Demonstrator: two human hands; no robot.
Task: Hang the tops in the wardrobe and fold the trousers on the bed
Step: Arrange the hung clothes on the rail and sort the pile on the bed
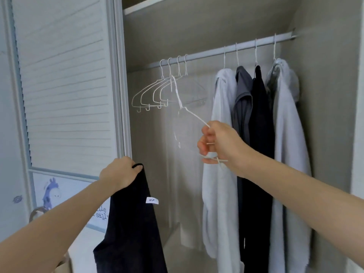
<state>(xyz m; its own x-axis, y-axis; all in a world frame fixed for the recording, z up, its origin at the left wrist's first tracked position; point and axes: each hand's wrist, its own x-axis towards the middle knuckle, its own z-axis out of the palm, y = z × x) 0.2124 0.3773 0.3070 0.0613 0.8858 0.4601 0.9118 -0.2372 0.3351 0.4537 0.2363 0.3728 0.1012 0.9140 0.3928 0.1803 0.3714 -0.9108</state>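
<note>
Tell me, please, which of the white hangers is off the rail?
The hanger gripped by the right hand, tilted and blurred; the four empty hangers hook over the rail.

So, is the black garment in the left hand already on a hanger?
No: the left hand grips the black garment bare, while the right hand holds the white wire hanger apart from it.

white tag [152, 200] reading "HP" on black garment [130, 223]
</note>
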